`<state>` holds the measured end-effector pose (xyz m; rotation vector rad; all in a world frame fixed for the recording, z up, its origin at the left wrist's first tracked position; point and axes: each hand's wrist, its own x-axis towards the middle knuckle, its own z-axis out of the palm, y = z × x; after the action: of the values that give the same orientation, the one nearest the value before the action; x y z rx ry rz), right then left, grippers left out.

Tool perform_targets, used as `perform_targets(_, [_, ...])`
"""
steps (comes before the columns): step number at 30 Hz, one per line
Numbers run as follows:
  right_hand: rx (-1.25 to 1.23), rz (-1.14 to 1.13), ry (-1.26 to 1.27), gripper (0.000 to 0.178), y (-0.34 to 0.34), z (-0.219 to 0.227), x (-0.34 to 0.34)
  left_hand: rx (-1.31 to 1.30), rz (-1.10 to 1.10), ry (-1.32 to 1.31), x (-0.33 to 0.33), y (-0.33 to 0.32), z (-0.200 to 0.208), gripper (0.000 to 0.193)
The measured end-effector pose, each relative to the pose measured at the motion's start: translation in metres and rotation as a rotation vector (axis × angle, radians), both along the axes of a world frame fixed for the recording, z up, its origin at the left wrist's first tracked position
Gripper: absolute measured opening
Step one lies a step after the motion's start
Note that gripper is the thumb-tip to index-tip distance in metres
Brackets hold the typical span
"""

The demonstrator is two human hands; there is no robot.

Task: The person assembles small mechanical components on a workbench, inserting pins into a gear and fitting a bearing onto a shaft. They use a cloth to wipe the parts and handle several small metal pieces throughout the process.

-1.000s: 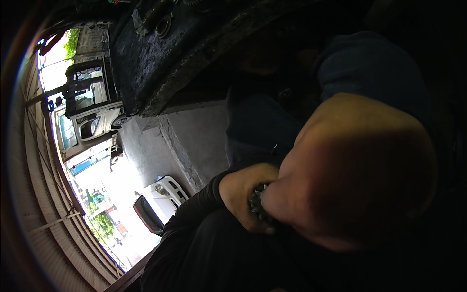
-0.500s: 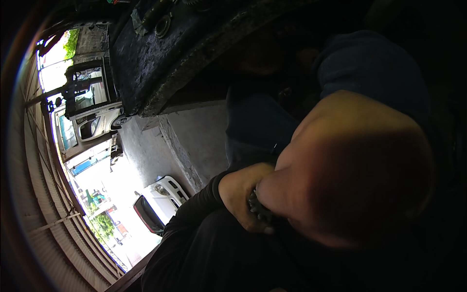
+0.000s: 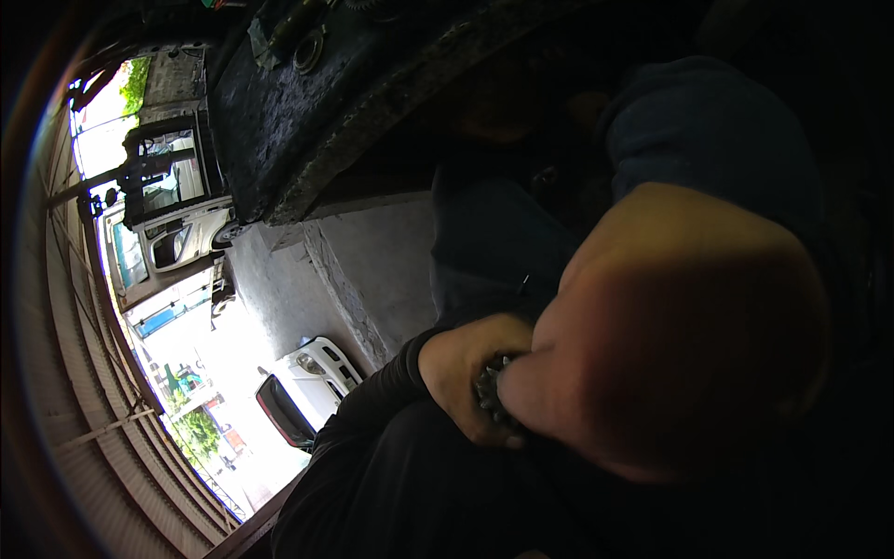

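A small dark toothed gear [image 3: 485,384] is held between my two hands, low in the middle of the view. My left hand [image 3: 454,371], coming out of a dark sleeve, is curled around its near side. My right hand [image 3: 643,373] looms large and shadowed close to the camera, its thumb side pressed against the gear. Most of the right hand's fingers are hidden, and only part of the gear's toothed rim shows. Dark clothing lies under the hands.
A worn dark bench [image 3: 307,121] spans the upper left, with a metal ring [image 3: 310,49] on top. Concrete floor [image 3: 372,256] lies below it. Beyond stand a white car [image 3: 317,377] and a pale vehicle [image 3: 172,242]. The right side is very dark.
The right thumb has shifted slightly off the gear, so more of its teeth show. The left hand has changed its hold a little; the surroundings look the same.
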<state>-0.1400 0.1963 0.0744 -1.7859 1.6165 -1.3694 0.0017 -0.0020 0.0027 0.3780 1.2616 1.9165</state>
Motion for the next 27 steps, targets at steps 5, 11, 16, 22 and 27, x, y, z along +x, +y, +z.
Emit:
perform_targets(5, [-0.006, -0.002, 0.000, 0.016, 0.001, 0.001, -0.001, -0.011, 0.015, -0.075, 0.007, 0.001, 0.000, 0.042])
perform_targets(11, [-0.012, 0.003, -0.014, 0.016, 0.000, 0.002, -0.001, -0.029, 0.056, -0.007, 0.012, 0.000, -0.008, 0.049])
perform_targets(16, [-0.032, 0.004, -0.067, 0.016, -0.001, 0.002, -0.001, -0.130, 0.148, 0.125, 0.007, 0.008, 0.004, 0.051])
perform_targets(22, [-0.106, -0.084, -0.257, 0.017, -0.004, 0.001, -0.024, -0.029, 0.161, 0.027, 0.010, 0.010, 0.000, 0.054])
perform_targets(27, [-0.127, -0.005, -0.244, 0.017, -0.004, 0.012, -0.015, -0.066, -0.067, -0.028, 0.008, -0.008, -0.004, 0.051])
